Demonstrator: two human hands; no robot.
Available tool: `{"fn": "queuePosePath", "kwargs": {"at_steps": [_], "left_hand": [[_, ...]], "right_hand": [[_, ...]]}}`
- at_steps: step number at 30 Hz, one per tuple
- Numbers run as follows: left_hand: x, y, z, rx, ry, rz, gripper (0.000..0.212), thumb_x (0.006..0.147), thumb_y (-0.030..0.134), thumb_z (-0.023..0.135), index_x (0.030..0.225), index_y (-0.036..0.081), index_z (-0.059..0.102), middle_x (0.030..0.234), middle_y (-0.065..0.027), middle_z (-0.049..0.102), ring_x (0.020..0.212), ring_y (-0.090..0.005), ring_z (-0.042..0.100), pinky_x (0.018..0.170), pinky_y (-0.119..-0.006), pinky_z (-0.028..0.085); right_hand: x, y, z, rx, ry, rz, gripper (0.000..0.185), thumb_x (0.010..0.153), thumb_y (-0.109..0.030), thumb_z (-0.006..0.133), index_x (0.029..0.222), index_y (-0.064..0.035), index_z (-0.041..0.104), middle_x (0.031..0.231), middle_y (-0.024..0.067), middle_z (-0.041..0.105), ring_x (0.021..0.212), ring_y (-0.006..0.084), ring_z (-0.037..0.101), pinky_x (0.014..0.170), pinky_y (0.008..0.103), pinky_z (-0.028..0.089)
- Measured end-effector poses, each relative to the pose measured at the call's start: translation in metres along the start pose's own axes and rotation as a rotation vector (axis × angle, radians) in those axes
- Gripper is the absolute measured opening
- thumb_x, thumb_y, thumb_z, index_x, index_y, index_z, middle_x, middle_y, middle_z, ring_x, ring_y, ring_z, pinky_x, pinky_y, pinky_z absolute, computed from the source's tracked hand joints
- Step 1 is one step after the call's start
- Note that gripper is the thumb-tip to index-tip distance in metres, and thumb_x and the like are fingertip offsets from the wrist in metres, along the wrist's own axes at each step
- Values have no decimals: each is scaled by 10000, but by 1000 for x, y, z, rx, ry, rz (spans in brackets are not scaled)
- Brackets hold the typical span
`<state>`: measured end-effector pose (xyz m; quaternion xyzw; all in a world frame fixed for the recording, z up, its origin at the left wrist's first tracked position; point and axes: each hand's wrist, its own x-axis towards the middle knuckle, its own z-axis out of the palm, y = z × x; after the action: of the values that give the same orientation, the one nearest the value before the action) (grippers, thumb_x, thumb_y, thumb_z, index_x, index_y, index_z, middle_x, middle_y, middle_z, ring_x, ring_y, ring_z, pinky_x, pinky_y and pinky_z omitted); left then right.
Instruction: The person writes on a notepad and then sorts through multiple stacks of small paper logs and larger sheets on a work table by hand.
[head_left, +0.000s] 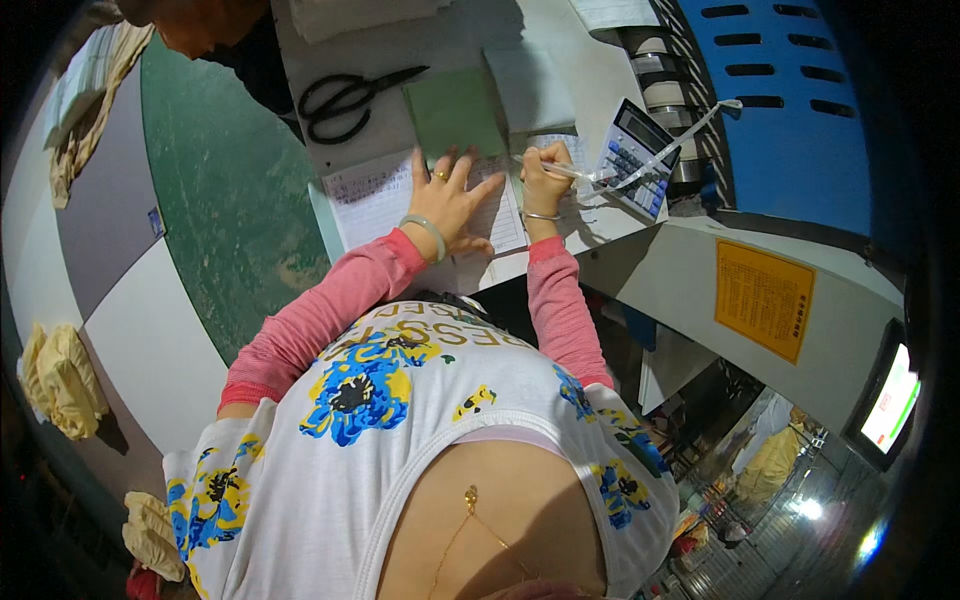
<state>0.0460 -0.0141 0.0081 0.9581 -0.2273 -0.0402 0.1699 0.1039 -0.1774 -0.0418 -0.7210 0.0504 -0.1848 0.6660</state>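
My right hand (545, 178) grips a pen (568, 170) with a strip of clear plastic tied to its end, over the right side of a paper form on the desk. Spread flat, my left hand (444, 196) presses on an open notebook (367, 196) with handwriting on its left page. Its fingertips reach the lower edge of a green pad (455, 112). A pale sheet stack (529, 90) lies beside that pad. Black-handled scissors (345, 106) rest beyond the notebook, to the left. Close to my right hand a desk calculator (637, 161) sits tilted, with the plastic strip crossing it.
A blue slotted machine panel (795, 150) rises at the right, beside metal rollers (673, 112). Below it are an orange notice (763, 301) with writing and a lit screen (890, 397). Another person (202, 30) is at the upper left. Cloth bundles (64, 381) lie far left.
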Motion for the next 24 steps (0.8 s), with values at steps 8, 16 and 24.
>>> {"fn": "queuePosePath", "kwargs": {"at_steps": [8, 16, 24], "left_hand": [[-26, -14, 8, -103, 64, 25, 891, 560, 599, 688, 1334, 318, 346, 1435, -137, 180, 1332, -344, 122, 966, -676, 60], [-53, -15, 5, -86, 82, 30, 738, 682, 531, 626, 1328, 295, 359, 1426, -124, 234, 1328, -296, 194, 986, -647, 63], [-57, -7, 14, -132, 242, 120, 563, 736, 423, 608, 1229, 195, 460, 1292, -33, 412, 1140, -224, 388, 968, -474, 193]], "right_hand": [[-5, -50, -10, 312, 124, 189, 242, 778, -54, 637, 718, -101, 407, 528, -7, 452, 406, 50, 421, 372, 173, 311], [-24, -47, -4, 208, -13, 176, 185, 788, -110, 668, 829, -62, 494, 646, 32, 543, 518, 79, 513, 433, 186, 390], [-35, -40, 14, 69, -238, 139, 166, 800, -97, 648, 824, -32, 498, 708, 25, 545, 605, 81, 543, 509, 206, 433]]}}
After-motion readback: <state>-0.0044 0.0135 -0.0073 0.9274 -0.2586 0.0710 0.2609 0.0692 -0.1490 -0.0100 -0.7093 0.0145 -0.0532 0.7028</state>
